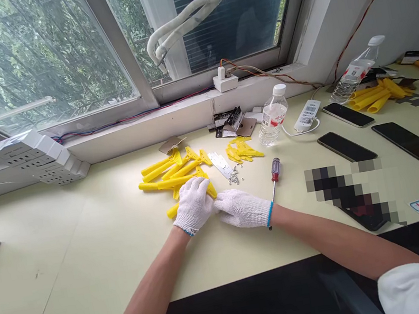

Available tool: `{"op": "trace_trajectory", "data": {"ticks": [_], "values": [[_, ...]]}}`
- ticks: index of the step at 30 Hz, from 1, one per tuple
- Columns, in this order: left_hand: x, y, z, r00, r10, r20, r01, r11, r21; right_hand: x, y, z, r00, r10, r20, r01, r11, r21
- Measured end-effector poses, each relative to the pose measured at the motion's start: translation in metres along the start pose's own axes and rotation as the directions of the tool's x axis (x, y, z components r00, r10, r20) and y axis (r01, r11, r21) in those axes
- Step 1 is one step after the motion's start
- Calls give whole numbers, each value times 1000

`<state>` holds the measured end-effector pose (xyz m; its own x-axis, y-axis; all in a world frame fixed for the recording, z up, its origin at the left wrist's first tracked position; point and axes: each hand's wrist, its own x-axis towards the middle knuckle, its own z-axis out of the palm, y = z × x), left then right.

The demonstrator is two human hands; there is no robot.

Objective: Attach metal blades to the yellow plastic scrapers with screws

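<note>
My left hand, in a white knit glove, is closed around a yellow plastic scraper handle, whose round end sticks out to the left. Beside it, my gloved right hand has its fingers pressed together near the handle's wedge-shaped head; whatever they pinch is hidden. Several more yellow handles lie piled just beyond my left hand. Flat silver blades and a scatter of small metal nuts lie past my fingertips. A screwdriver points toward me, its shaft passing behind my right wrist.
Yellow flat pieces lie behind the nuts. Farther right are a water bottle, a power strip and several phones. White boxes stand by the window at left. The table's front edge runs below my forearms.
</note>
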<state>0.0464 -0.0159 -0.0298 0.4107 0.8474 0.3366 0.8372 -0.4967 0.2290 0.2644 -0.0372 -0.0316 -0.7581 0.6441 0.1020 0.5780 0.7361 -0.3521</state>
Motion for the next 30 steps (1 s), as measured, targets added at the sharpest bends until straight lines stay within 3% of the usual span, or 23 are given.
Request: {"op": "trace_trajectory", "data": {"ticks": [7,12,30], "values": [[8,-33,-19,976,-173,-133,189,976,111,-1,-1,-4,999,17,27,-16,999,-29],[16,-62,-27,957,-285,-54,290,945,151,-1,0,-5,999,16,46,-14,999,-38],[45,-68,-34,965,-207,160,149,937,316,3,-4,-10,996,45,77,-41,998,-56]]}}
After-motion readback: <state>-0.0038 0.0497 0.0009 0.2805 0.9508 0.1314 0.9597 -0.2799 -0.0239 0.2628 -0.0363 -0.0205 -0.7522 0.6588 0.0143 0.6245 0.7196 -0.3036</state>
